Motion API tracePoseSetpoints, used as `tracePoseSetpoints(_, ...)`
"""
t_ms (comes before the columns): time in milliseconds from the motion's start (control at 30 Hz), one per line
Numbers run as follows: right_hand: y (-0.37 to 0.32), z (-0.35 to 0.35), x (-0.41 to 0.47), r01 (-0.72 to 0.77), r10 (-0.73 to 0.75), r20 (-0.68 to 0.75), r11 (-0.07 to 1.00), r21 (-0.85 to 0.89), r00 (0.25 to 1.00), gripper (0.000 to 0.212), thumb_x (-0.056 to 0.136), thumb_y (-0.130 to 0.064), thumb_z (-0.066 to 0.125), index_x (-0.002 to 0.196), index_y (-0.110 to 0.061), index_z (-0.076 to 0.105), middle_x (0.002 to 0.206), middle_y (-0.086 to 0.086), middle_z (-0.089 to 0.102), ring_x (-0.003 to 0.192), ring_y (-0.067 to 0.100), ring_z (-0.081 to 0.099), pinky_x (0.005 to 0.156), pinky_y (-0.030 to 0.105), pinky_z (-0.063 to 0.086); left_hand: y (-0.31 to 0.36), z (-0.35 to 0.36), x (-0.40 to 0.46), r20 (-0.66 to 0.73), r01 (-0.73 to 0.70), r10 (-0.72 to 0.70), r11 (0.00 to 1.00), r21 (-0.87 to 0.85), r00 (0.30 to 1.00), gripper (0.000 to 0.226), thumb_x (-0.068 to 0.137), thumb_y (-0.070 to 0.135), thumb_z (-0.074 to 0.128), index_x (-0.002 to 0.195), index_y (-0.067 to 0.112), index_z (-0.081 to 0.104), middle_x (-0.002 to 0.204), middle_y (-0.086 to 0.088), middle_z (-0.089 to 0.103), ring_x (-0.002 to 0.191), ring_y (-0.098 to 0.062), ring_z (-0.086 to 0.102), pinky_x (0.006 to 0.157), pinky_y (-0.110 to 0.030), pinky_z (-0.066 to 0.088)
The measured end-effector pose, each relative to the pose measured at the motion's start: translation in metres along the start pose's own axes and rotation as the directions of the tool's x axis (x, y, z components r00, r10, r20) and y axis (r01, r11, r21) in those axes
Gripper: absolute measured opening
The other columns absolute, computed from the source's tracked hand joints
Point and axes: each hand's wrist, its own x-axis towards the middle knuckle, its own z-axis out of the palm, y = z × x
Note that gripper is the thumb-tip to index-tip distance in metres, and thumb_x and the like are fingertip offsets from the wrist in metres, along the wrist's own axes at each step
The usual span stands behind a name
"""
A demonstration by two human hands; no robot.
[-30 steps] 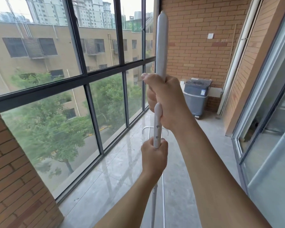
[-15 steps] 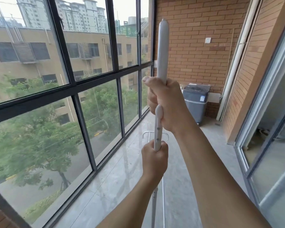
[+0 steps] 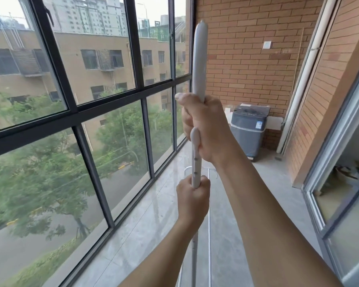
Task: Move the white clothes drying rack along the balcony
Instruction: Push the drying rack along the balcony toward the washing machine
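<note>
The white clothes drying rack (image 3: 199, 61) is folded and stands upright in front of me, its thick white tube rising above my hands. My right hand (image 3: 207, 129) is wrapped around that tube, above. My left hand (image 3: 192, 195) grips a thinner white bar with small holes just below. The rack's thin lower rods and a curved foot run down toward the tiled floor; its base is partly hidden by my arms.
Tall dark-framed windows (image 3: 137, 83) line the left side. A brick wall (image 3: 247, 59) closes the far end, with a grey washing machine (image 3: 249, 129) in front of it. A sliding glass door (image 3: 340, 183) is on the right. Glossy floor tiles (image 3: 145, 224) stretch ahead.
The view has advanced along the balcony: the near brick pillar at left has dropped out of sight and the window panes have slid past. Both hands keep the same grip on the rack.
</note>
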Motion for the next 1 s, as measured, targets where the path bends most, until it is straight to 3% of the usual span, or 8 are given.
tracePoseSetpoints(100, 0.008, -0.022, 0.033, -0.009, 0.009, 0.009, 1.000, 0.027, 1.000, 0.044, 0.091, -0.019, 0.058, 0.054, -0.021, 0.035, 0.039, -0.010, 0.030, 0.030, 0.009, 0.023, 0.034, 0.020, 0.019, -0.008, 0.022, 0.031, -0.001, 0.010, -0.010, 1.000, -0.006, 1.000, 0.035, 0.074, 0.015, 0.044, 0.046, 0.020, 0.023, 0.049, -0.002, 0.024, 0.048, -0.017, 0.021, 0.045, -0.033, 0.017)
tracePoseSetpoints(267, 0.020, -0.051, 0.085, -0.015, 0.015, 0.015, 0.999, 0.031, 1.000, 0.042, 0.091, -0.020, 0.058, 0.056, -0.021, 0.036, 0.039, -0.011, 0.031, 0.030, 0.008, 0.023, 0.034, 0.021, 0.019, -0.018, 0.055, 0.081, -0.010, 0.023, -0.023, 1.000, -0.014, 1.000, 0.039, 0.073, 0.015, 0.045, 0.044, 0.023, 0.020, 0.042, 0.011, 0.021, 0.044, -0.011, 0.018, 0.042, -0.027, 0.016)
tracePoseSetpoints(500, 0.044, -0.077, 0.153, -0.024, 0.024, -0.006, 1.000, 0.016, 1.000, 0.041, 0.091, -0.019, 0.057, 0.056, -0.020, 0.036, 0.041, -0.010, 0.030, 0.033, 0.010, 0.021, 0.035, 0.021, 0.019, -0.037, 0.080, 0.148, -0.002, 0.014, -0.014, 1.000, 0.009, 1.000, 0.042, 0.074, 0.015, 0.044, 0.042, 0.025, 0.020, 0.040, 0.011, 0.018, 0.042, -0.008, 0.015, 0.041, -0.024, 0.014)
tracePoseSetpoints(1000, 0.109, -0.079, 0.318, -0.033, 0.036, -0.068, 0.999, 0.042, 0.997, 0.042, 0.091, -0.017, 0.058, 0.056, -0.021, 0.035, 0.039, -0.012, 0.028, 0.032, 0.006, 0.022, 0.033, 0.018, 0.021, -0.087, 0.088, 0.320, 0.018, 0.010, -0.010, 1.000, 0.009, 1.000, 0.053, 0.080, 0.003, 0.046, 0.043, 0.026, 0.016, 0.040, 0.011, 0.016, 0.041, -0.009, 0.014, 0.039, -0.017, 0.014)
